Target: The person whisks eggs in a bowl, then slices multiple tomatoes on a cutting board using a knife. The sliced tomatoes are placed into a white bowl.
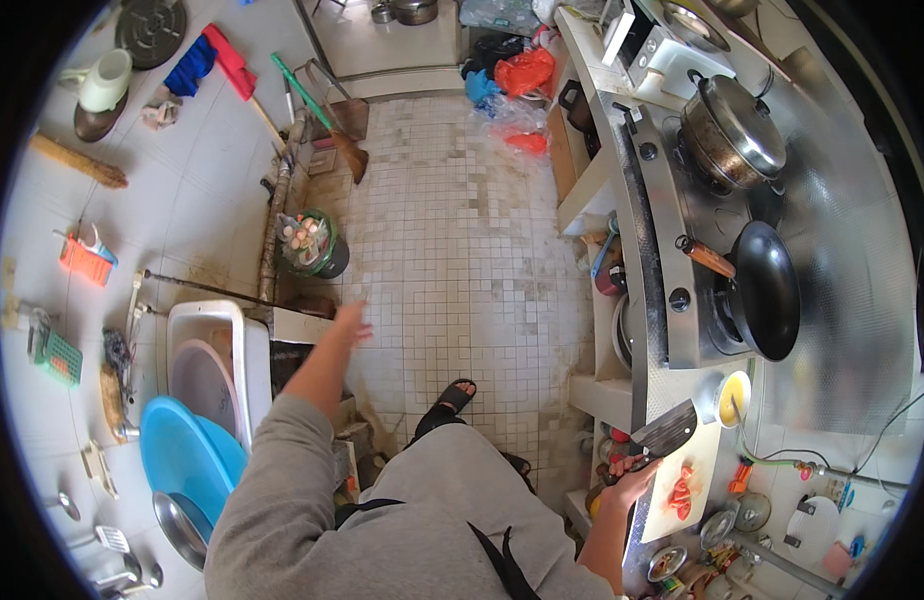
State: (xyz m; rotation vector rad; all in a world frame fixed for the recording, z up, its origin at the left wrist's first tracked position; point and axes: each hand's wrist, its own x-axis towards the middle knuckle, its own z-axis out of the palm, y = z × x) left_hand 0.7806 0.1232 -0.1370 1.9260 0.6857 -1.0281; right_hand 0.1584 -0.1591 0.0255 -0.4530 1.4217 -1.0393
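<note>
My right hand [631, 481] grips the handle of a cleaver [666, 430], whose dark blade lies over the top end of a pale cutting board [705, 480]. Cut tomato pieces [681, 495] lie on the board below the blade. Just above the board, a white bowl [733, 400] holds yellow liquid, apparently beaten egg, with a utensil in it. My left hand [351, 324] is stretched out over the floor at the left, slightly blurred, its fingers apart and nothing seen in it. Below and to the right of it is a bin [336, 257] with eggshells on top.
A black wok [769, 300] and a lidded steel pot [739, 135] stand on the gas stove [675, 330] at the right. At the left, blue basins [180, 450] rest by a white sink [255, 375]. A broom [312, 97] leans at the wall; plastic bags [523, 73] lie farther off.
</note>
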